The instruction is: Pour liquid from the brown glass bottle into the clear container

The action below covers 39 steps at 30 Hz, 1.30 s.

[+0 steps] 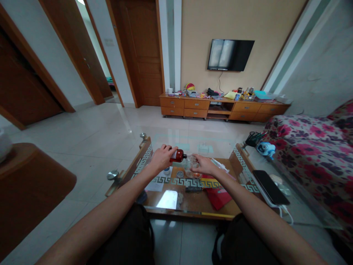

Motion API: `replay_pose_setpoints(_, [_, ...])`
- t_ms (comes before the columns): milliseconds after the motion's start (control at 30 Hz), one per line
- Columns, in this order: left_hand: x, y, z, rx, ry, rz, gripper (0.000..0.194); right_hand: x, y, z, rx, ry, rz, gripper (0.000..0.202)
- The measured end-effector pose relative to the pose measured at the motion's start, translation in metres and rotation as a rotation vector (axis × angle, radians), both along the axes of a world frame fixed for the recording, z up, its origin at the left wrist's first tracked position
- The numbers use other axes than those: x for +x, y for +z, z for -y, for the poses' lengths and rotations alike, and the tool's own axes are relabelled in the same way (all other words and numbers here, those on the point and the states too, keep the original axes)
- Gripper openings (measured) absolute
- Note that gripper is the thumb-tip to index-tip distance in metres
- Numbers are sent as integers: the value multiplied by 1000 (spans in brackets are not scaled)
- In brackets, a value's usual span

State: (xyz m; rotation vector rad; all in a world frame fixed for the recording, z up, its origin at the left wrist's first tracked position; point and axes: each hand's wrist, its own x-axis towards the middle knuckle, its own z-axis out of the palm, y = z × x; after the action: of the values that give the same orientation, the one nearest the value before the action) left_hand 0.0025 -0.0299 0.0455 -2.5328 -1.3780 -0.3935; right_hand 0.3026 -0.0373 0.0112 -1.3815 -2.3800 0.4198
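Note:
My left hand (162, 158) is wrapped round a brown bottle (178, 155) with a pale label. The bottle lies tilted nearly on its side, its narrow dark tip (184, 156) pointing right. At that tip stands a clear glass-like container (190, 162), its outline hard to make out against the glass table. My right hand (203, 165) curls its fingers and thumb around the container's right side. Below the bottle are a small blue-and-white cap or jar (166, 170) and a small round lid-like piece (180, 174). Whether liquid flows from the bottle is too small to tell.
The glass-topped table (154, 208) has a patterned border. A red packet (218, 198) shows at its front right. A phone (270, 187) with a white cable, a pen holder (253, 138) and a blue-white object (266, 149) are at the right, near a flowered sofa (309, 147).

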Motion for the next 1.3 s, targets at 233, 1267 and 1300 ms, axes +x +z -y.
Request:
replay_pose_setpoints(233, [0, 0, -1, 8, -2, 8, 73, 1, -1, -1, -22, -6, -17, 76])
replay_pose_setpoints(1267, [3, -2, -1, 12, 5, 10, 77, 3, 0, 0, -18, 18, -43, 72])
replay_pose_setpoints(1300, [3, -2, -1, 9, 8, 10, 77, 3, 0, 1, -19, 18, -43, 72])
